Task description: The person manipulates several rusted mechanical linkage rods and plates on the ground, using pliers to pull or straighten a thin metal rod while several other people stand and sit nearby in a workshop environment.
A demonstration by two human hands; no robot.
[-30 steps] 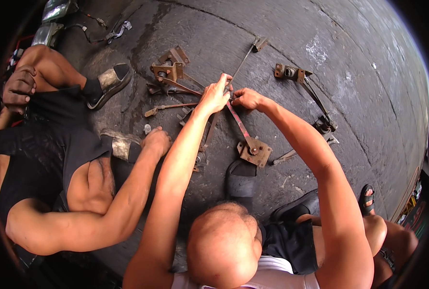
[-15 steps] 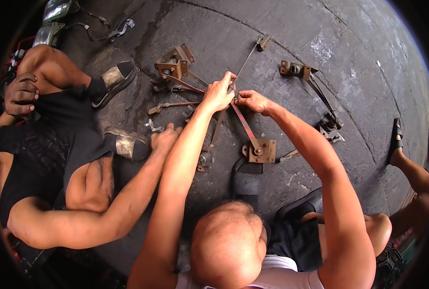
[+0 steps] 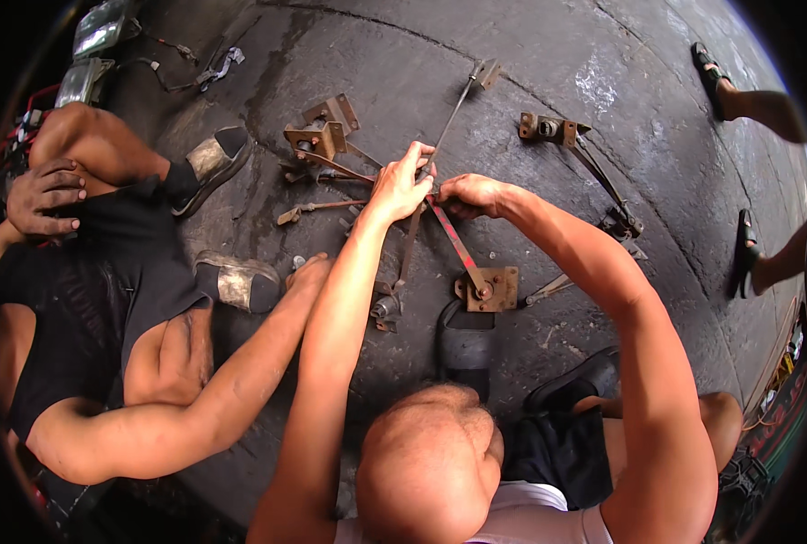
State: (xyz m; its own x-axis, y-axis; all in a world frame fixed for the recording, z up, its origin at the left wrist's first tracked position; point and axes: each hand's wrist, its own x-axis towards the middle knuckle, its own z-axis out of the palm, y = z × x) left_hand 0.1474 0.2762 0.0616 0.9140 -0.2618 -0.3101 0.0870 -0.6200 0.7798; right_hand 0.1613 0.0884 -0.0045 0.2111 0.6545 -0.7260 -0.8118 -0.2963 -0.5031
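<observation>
Now left hand (image 3: 402, 189) pinches thin rod (image 3: 455, 115) near far end of red-marked bar (image 3: 453, 239); right hand (image 3: 470, 193) bunched beside, cannot tell on what. Maybe fiddling step; next needs steady hold.

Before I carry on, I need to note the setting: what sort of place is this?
Probably a vehicle repair workshop: rusty bracketed linkages are spread over the stained dark floor, and what look like headlamps sit near loose wiring at upper left.
</observation>
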